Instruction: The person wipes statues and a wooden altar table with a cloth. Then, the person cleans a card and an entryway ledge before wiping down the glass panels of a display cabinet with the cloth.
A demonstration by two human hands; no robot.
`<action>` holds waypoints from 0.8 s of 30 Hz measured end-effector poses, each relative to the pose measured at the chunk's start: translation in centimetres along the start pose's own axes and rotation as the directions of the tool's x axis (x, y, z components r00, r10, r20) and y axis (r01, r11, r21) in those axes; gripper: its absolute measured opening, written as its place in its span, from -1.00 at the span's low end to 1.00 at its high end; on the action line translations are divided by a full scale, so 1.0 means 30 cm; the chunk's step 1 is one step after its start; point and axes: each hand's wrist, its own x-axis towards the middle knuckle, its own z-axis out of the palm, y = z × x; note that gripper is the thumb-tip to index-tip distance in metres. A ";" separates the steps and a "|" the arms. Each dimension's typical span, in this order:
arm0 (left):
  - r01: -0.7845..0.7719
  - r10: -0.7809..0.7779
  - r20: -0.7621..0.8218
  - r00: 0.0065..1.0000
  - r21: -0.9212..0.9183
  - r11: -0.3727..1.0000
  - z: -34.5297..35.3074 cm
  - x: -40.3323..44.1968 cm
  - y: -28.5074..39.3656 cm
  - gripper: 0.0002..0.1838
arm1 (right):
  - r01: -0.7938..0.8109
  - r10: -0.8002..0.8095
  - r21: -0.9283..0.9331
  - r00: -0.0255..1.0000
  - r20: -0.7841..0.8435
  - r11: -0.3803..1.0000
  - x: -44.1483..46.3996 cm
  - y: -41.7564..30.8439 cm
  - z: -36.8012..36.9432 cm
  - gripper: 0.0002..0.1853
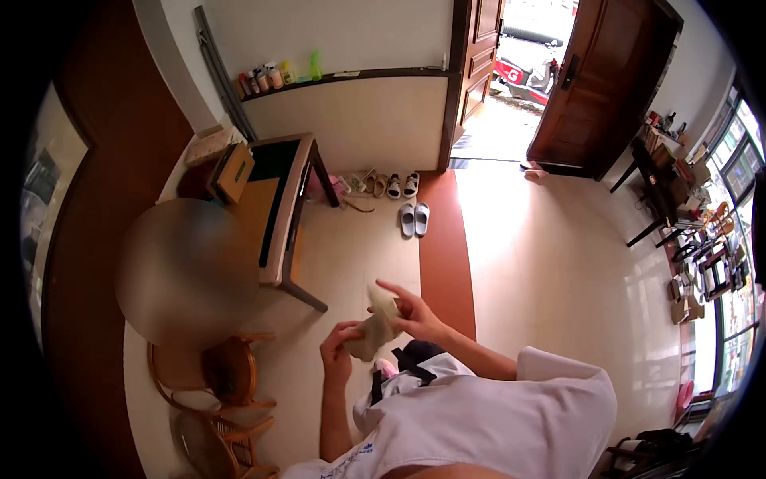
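- Pale floor point(542, 263) fills much of the frame, brightest below the open door point(606, 88) at upper right.
- Left hand point(339, 349): closed on the lower left end of a soft-looking cloth point(369, 337), just below the frame's centre.
- Right hand point(416, 316): seems to pinch the cloth's upper right part, index finger stretched out; blur hides the exact grip.
- Cloth sits between both hands, touching each; a light, even hold at both ends should suit it best.
- Beyond: slippers point(414, 219) above centre, table point(289, 214) to their left.
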 end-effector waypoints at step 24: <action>0.658 -0.618 0.227 0.753 -0.308 0.688 0.085 1.864 -0.656 -0.55 | -0.127 0.127 -0.069 0.992 -0.012 0.989 1.351 -0.374 -1.138 -0.28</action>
